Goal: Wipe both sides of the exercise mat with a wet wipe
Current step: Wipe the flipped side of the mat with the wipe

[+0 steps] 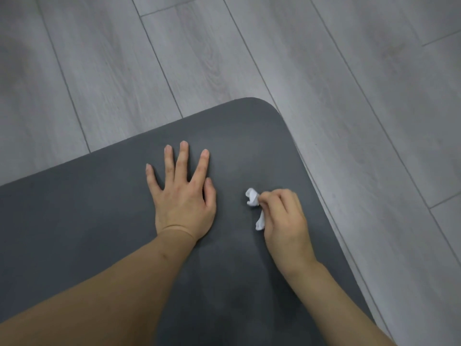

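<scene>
Exercise mat, grey, lying on floor: left hand pressing flat, fingers spread, likely anchoring it; right hand grip pinching crumpled wet wipe for wiping.

And beyond it all there was just the floor: pale grey wood-look planks, long and narrow, running on a slant across the top and down the right side of the view. Thin dark seams split one plank from the next, with faint grain streaks and a few short end joints showing.
</scene>
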Motion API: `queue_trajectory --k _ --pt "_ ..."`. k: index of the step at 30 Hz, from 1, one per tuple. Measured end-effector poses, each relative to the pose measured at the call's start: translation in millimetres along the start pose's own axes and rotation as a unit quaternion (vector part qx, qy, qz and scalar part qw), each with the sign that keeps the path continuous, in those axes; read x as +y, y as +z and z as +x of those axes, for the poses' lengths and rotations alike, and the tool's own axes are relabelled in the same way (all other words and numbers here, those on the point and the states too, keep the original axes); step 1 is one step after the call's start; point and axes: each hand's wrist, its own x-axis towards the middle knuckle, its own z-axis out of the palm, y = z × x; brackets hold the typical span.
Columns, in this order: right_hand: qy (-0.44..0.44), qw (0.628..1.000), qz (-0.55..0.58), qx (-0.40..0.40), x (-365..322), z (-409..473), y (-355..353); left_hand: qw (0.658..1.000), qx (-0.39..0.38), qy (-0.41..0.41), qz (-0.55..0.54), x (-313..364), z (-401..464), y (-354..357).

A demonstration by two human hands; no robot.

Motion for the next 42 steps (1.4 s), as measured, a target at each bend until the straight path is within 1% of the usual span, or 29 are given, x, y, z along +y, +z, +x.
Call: queue_trajectory --k 3,6,9,14,18,21,23,24,26,27,28,30,32,34,36,38,42 --pt "0.059 0.997 0.0 0.045 -0.8 22.1 10.5 1.0 0.005 0.001 -0.002 -1.6 0.0 1.9" --pt "0.074 0.995 0.008 0.069 -1.4 23.0 13.0 1.0 0.007 0.007 -0.007 -1.5 -0.6 4.4" --pt "0.075 0.995 0.011 0.068 -3.6 8.1 10.1 1.0 0.003 0.005 -0.012 -1.4 0.1 4.8" --pt "0.122 0.989 0.024 0.083 -15.5 -19.1 12.1 1.0 -0.021 -0.007 -0.011 1.0 1.6 2.0" --pt "0.164 0.979 0.037 0.113 -47.0 -50.9 16.9 0.999 -0.037 -0.009 -0.025 3.6 1.0 -3.6" --pt "0.194 0.975 0.048 0.096 -82.8 -75.7 27.3 0.998 -0.044 -0.007 -0.038 -0.8 0.0 -7.9" --pt "0.248 0.965 0.038 0.074 -104.1 -92.9 34.3 0.996 -0.062 0.013 -0.055 -2.9 -0.6 -12.7" --pt "0.289 0.955 0.045 0.049 -113.6 -100.0 36.5 0.995 -0.078 0.024 -0.058 -5.0 -0.6 -15.3" --pt "0.375 0.923 0.086 0.0 -133.4 -115.7 33.7 0.989 -0.13 0.056 -0.046 -12.3 0.6 -20.7" --pt "0.403 0.91 0.099 0.001 -143.5 -123.7 26.7 0.983 -0.162 0.079 -0.037 -17.4 3.8 -24.4" --pt "0.417 0.903 0.097 0.019 -153.5 -133.1 17.1 0.974 -0.2 0.105 -0.026 -23.5 6.4 -30.3" --pt "0.433 0.894 0.082 0.081 -177.0 -154.6 -5.7 0.95 -0.272 0.151 0.008 -38.2 3.9 -48.2" --pt "0.445 0.88 0.07 0.152 -201.9 -183.6 -31.1 0.928 -0.329 0.169 0.034 -43.5 -18.3 -70.6" --pt "0.461 0.858 0.063 0.217 -226.9 -220.8 -52.0 0.905 -0.39 0.17 0.013 -39.7 -65.2 -85.8" --pt "0.474 0.839 0.057 0.262 -254.9 -265.8 -72.0 0.87 -0.437 0.228 0.01 -32.6 -132.9 -102.0" --pt "0.484 0.822 0.04 0.297 -285.7 -319.0 -90.6 0.844 -0.448 0.295 0.002 -28.5 -206.9 -121.5" --pt "0.506 0.781 0.015 0.366 -357.1 -432.0 -132.4 0.825 -0.399 0.398 -0.036 -20.9 -348.3 -176.7"
